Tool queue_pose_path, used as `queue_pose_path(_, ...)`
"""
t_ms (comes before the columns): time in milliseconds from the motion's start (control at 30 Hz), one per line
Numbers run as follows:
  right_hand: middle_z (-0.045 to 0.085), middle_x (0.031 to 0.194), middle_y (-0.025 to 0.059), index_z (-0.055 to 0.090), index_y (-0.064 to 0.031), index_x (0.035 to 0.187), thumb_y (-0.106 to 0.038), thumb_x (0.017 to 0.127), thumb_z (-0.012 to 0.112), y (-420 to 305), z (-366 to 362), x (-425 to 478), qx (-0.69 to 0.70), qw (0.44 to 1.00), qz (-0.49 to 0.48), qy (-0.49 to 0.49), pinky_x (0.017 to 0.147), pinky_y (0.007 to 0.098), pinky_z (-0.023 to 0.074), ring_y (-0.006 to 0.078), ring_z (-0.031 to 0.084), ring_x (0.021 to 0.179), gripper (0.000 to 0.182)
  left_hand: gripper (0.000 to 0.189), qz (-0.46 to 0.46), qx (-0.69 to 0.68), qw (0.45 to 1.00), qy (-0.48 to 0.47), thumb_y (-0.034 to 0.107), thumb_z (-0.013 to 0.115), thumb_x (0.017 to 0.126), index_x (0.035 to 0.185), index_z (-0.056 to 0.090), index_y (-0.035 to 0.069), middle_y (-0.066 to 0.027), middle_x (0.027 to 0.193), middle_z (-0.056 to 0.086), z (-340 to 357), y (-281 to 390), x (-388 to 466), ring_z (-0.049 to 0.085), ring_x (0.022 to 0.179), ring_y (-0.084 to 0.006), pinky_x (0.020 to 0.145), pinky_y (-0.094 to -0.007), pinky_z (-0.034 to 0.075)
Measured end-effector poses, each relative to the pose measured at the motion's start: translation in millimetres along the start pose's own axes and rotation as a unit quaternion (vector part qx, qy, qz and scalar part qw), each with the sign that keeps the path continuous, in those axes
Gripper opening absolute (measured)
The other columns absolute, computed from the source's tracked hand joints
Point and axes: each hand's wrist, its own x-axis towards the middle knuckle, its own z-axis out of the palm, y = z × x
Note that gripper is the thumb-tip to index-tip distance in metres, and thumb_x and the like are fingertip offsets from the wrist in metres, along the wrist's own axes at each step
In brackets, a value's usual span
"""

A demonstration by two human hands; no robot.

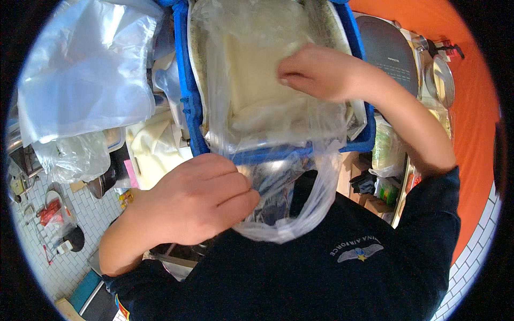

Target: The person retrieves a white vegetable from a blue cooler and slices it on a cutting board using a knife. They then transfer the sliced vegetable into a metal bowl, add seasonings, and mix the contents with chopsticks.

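Note:
A clear plastic bag (325, 200) lies across a blue box (194, 116) with a pale, stained lining and hangs over its near rim. Through the film shows a flat, pale yellow stack (253, 76), perhaps of thin sheets. My left hand (188, 196) is closed on the bag's edge, just outside the near left corner of the box. The bag's looped handle droops against the dark shirt. Above the right side of the stack is my right hand (321, 72), its fingers curled and slightly blurred. Whether it pinches any film cannot be seen.
Left of the box hangs a large translucent plastic sheet (88, 72). Below it are a crumpled clear bag (80, 156) and pale yellow folded sheets (154, 144). At right stand a dark grey appliance lid (385, 56) and a bag of greens (383, 148), beside an orange surface (474, 132).

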Motion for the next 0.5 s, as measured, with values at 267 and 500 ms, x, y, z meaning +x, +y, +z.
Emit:
queue_pose_path(267, 0.064, 0.087, 0.0240, 0.065, 0.0048, 0.088, -0.006, 0.069, 0.052, 77, 124, 61, -0.130, 0.847, 0.095, -0.506, 0.069, 0.0448, 0.0468, 0.0348, 0.061, 0.077, 0.026, 0.015, 0.095, -0.107, 0.984, 0.102, 0.010, 0.061, 0.069, 0.077, 0.062, -0.003, -0.0119, 0.073, 0.060, -17, -8, 3, 0.057, 0.062, -0.0266, 0.056, -0.0361, 0.047)
queue_pose_path(500, 0.064, 0.091, 0.0225, 0.064, 0.0039, 0.093, -0.013, 0.071, 0.053, 97, 155, 68, -0.062, 0.902, 0.084, -0.420, 0.073, 0.0458, 0.0465, 0.0355, 0.061, 0.084, 0.030, 0.017, 0.129, -0.084, 0.979, 0.135, 0.012, 0.057, 0.075, 0.077, 0.063, -0.003, -0.0135, 0.073, 0.060, -12, -12, -8, 0.058, 0.062, -0.0265, 0.055, -0.0362, 0.048)
